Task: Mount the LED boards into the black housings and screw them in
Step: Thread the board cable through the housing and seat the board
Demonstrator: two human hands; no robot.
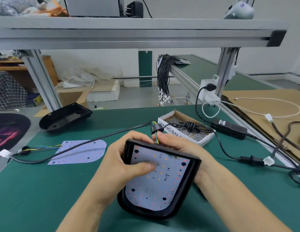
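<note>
The LED board (156, 180), pale with red and orange dots and 4 dark holes, lies inside the black housing (194, 169), held tilted just above the green table (36, 195). The left hand (127, 158) grips the housing's left wall, thumb pressing the board. The right hand (176, 143) grips the far right edge, fingers pinching the wires (156, 135). To seat it well, I'd feed the wires through without kinking and line the holes up before screwing. A 2nd board (80, 152), an empty housing (65, 117) and a box of screws (186, 129) wait nearby.
</note>
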